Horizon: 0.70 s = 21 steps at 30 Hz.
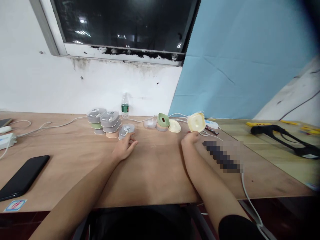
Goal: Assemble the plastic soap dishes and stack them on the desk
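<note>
Okay, right hand (191,137) is clamping its fingers on the yellow container (196,122), tilted up just beyond them and right of the cream box (174,126), while left hand (123,147) is lying by the grey box (126,131) on the surface (155,170), fingers apart, contact unclear.

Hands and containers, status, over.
Right hand holding pale-yellow piece. Left hand open at gray-lidded container, contact unclear. Stacked containers crowd that container's left side.

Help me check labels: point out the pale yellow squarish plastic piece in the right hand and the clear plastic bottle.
Pale yellow squarish plastic piece (196,122): head view, its middle.
Clear plastic bottle (125,108): head view, its green label.
</note>
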### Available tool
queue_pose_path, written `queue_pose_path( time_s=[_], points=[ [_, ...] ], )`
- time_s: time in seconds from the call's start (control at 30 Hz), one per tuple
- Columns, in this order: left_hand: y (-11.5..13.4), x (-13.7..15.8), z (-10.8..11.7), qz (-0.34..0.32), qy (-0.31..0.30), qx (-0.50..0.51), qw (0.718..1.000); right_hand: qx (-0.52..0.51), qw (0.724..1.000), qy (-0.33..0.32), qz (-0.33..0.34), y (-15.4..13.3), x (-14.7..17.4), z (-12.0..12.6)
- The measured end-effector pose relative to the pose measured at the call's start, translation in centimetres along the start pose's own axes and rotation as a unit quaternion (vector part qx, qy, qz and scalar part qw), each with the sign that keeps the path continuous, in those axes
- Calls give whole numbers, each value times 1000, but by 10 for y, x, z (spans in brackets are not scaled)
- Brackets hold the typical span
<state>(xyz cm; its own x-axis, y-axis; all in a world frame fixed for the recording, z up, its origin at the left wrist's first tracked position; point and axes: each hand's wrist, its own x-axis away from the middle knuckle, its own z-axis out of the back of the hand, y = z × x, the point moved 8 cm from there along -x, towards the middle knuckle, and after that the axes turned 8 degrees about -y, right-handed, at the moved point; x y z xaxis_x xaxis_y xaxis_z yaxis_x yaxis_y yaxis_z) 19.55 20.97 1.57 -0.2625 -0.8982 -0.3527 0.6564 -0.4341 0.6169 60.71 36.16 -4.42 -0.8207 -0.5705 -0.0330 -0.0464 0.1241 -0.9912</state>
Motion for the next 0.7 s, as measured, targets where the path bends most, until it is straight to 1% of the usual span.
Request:
queue_pose_path(
  time_s=[0.07,0.17,0.3,0.37,0.5,0.6,0.67,0.7],
  points=[
    [1,0,-2,-5,-8,-4,1000,3,1000,19,-8,1,-13,12],
    [0,0,-3,-5,-12,-9,1000,-2,999,30,-16,1,-19,21],
    [-1,0,-4,-4,-14,-12,1000,-17,999,19,-23,1,-17,18],
    [-1,0,-3,-2,-13,-19,1000,-42,999,16,-30,2,-15,15],
    [0,0,-4,-4,-20,-32,999,-90,994,39,-44,5,-13,15],
    [1,-1,-5,-2,-25,-43,999,-56,996,60,-46,4,-13,20],
    [1,-1,-4,-1,-25,-52,998,-18,997,64,-26,0,-12,23],
    [1,-1,-4,-2,-25,-54,998,0,999,54,-6,-4,-12,23]
  ],
)
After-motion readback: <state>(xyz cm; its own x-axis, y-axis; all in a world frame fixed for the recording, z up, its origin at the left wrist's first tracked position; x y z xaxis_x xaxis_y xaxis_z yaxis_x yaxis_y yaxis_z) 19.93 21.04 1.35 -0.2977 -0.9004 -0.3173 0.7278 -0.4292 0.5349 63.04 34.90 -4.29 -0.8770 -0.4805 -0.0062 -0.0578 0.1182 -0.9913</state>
